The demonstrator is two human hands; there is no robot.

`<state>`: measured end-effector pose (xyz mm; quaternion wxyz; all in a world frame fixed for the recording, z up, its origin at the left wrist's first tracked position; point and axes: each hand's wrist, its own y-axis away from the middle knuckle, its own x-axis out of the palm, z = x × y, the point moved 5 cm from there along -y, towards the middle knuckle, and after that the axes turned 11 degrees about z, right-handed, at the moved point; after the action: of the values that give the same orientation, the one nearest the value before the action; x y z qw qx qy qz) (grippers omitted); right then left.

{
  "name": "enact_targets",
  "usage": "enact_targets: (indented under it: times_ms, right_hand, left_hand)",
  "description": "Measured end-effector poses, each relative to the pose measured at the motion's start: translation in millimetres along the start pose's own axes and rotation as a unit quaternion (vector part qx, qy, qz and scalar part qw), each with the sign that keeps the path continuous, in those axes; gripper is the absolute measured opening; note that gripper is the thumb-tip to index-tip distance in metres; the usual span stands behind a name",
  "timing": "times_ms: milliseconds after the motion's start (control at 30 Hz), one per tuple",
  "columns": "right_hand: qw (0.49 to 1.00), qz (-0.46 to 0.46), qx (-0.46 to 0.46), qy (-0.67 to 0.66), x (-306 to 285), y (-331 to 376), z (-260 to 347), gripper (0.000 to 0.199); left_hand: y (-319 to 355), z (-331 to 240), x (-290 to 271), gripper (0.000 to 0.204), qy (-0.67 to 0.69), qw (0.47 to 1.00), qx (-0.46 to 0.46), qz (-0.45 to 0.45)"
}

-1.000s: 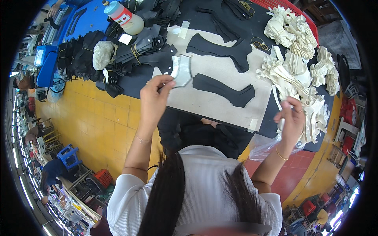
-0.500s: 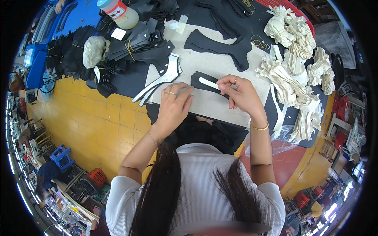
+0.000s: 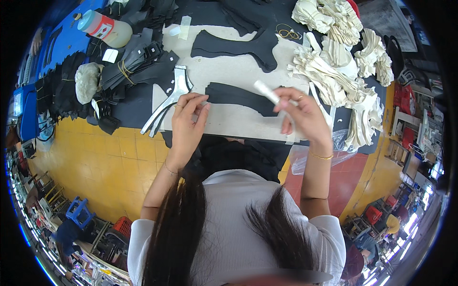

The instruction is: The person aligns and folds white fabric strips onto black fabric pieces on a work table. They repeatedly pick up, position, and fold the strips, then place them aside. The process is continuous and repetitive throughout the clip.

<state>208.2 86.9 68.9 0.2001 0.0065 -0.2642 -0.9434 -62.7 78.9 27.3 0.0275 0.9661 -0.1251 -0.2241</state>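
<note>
On the pale work sheet (image 3: 238, 113) lies a long stack of black cut pieces (image 3: 234, 95). My right hand (image 3: 305, 112) is over its right end, thumb and fingers closed on a slim white strip (image 3: 266, 90) that tilts up off the stack. At the stack's left end is my left hand (image 3: 189, 117), fingers bent and apart, fingertips beside the edge; it holds nothing visible. Left of that hand, a silvery forked template (image 3: 180, 83) rests with its two prongs over the table's edge. Farther back lies another curved black piece (image 3: 234, 47).
Bundles of cream cut pieces (image 3: 329, 78) are heaped on the right. At the left are black bundles tied with bands (image 3: 129, 66), a fluffy white bundle (image 3: 88, 83) and a jar with a red label (image 3: 106, 28). A rubber band (image 3: 288, 33) lies at the back.
My right hand has lifted the white strip off the black pieces and tilted it upward. My left fingers have curled more at the stack's left end. The whole view has shifted.
</note>
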Motion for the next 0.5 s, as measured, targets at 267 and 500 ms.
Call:
enact_targets:
  times_ms: [267,500]
  right_hand:
    - [0.99,0.08,0.056,0.106,58,-58,-14,0.02]
    - [0.976,0.072,0.087,0.187,71,-82,-8,0.022]
  left_hand:
    - [28,2,4,0.024,-0.19,0.976,0.101,-0.036]
    - [33,8,14,0.027,-0.227,0.962,0.149,-0.03]
